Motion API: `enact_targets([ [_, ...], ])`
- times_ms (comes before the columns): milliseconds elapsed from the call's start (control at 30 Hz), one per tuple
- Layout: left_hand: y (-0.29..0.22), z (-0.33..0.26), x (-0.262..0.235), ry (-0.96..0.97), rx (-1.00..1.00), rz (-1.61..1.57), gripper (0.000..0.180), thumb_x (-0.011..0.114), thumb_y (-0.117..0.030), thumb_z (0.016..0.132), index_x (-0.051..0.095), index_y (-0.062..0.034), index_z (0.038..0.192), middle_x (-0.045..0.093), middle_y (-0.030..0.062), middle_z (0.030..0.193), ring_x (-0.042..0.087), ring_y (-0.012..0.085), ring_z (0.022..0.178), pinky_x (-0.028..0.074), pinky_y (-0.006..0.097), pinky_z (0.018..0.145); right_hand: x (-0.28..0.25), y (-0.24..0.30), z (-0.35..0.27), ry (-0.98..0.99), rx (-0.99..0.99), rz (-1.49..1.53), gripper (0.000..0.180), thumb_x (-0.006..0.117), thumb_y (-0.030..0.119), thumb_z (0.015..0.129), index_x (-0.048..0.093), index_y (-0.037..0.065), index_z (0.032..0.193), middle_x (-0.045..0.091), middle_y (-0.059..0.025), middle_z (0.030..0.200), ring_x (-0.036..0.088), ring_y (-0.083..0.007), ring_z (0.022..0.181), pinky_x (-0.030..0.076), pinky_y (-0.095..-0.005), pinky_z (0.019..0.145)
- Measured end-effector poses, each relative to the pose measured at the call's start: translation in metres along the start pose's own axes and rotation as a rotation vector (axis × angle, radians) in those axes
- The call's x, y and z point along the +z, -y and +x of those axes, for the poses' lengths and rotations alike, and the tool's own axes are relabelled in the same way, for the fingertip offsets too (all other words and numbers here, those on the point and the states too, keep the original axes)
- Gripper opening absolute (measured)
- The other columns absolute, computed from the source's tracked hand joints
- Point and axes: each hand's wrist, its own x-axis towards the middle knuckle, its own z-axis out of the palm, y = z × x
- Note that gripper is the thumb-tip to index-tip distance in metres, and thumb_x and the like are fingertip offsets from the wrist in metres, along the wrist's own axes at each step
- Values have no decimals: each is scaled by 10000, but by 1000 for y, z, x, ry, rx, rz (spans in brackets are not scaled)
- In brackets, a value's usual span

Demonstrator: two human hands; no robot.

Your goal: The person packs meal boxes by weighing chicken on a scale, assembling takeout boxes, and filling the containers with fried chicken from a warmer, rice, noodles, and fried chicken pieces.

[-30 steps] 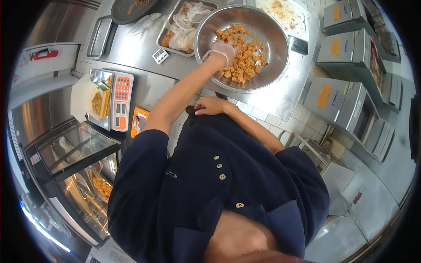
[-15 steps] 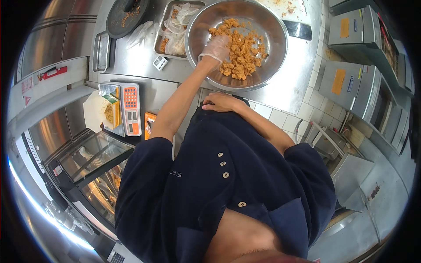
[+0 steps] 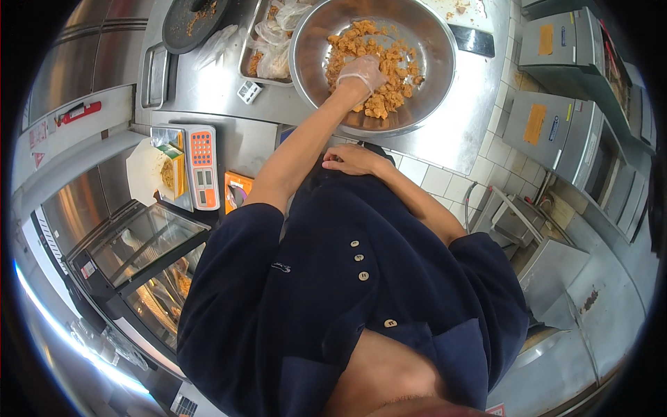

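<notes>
A wide steel mixing bowl [image 3: 442, 69] holds a heap of craggy golden-brown fried chicken pieces [image 3: 381, 104]. My left hand [image 3: 364, 72], in a clear plastic glove, reaches into the bowl at the middle of the heap. Its fingers curl down among the pieces and their tips are hidden. Bare and away from the food, my right hand [image 3: 349, 159] rests against the dark cloth at my waist, below the bowl. Its fingers lie loosely with the thumb apart, and I see nothing in it.
Left of the bowl are a steel tray [image 3: 244, 64] of clear bags, a white timer [image 3: 249, 91] and a black pan [image 3: 187, 42]. An orange-and-white scale [image 3: 203, 167] stands at the left. A dark flat slab [image 3: 472, 42] lies at the right. Steel appliances [image 3: 549, 132] line the right side.
My left hand has moved right and slightly down, from the heap's left edge onto its middle, and its fingers look more bent. My right hand stays at my waist. The view has shifted slightly.
</notes>
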Motion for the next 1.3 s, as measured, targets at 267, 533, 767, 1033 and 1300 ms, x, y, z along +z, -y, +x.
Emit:
enact_targets([
  [267,-2,-5,-16,30,-8,85,385,541,-287,857,673,-15,1095,673,221,1111,669,335,1019,528,406,859,1,-5,3,11,-13,8,385,564,381,959,636,25,1087,665,-163,1024,628,-317,981,475,-410,871],
  [533,12,-21,25,-154,94,-128,271,584,-99,831,690,-23,1069,692,194,1072,681,323,997,548,390,834,15,-27,13,36,20,-20,374,563,341,971,612,31,1174,675,-158,1043,640,-291,955,486,-398,845],
  [767,23,-27,17,-33,68,-106,196,628,-45,795,738,-20,954,718,179,987,708,311,916,572,405,754,7,10,22,-7,66,-48,379,567,295,975,568,30,1246,654,-191,1123,633,-306,961,486,-395,862],
  [1033,60,-68,-29,-307,38,-617,273,660,-255,766,724,-27,901,689,239,928,679,369,856,543,434,754,20,-11,27,-74,177,-8,361,602,329,959,631,35,1165,682,-160,1079,657,-276,993,499,-362,869],
  [1300,362,-291,-62,-1340,-853,-296,230,639,-301,844,697,-98,935,692,78,816,661,214,734,516,350,706,24,-1,49,-13,210,-89,376,589,342,964,632,26,1162,690,-134,1083,658,-240,1000,498,-342,864],
])
